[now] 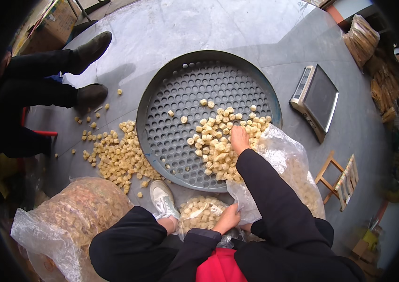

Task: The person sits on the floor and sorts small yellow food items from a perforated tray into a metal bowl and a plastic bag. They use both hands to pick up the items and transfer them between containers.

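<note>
A large round grey sieve tray [171,141] with a grid of round holes lies before me. Pale yellow cylindrical chunks [220,148] are heaped on its lower right part. My right hand [240,139] reaches into this heap, its fingers among the chunks; whether it grips any is hidden. A clear plastic bag [291,155] with more chunks leans over the tray's right rim. My left hand [230,216] is closed on the edge of clear plastic below the tray, just above a filled clear bag [199,211] by my shoe.
Loose chunks [118,155] cover the floor left of the tray. A big filled sack [79,208] stands lower left. Another person's shoes [91,53] are upper left. A digital scale [314,98] and a folding stool [340,179] are on the right, with plastic bags [361,38] beyond.
</note>
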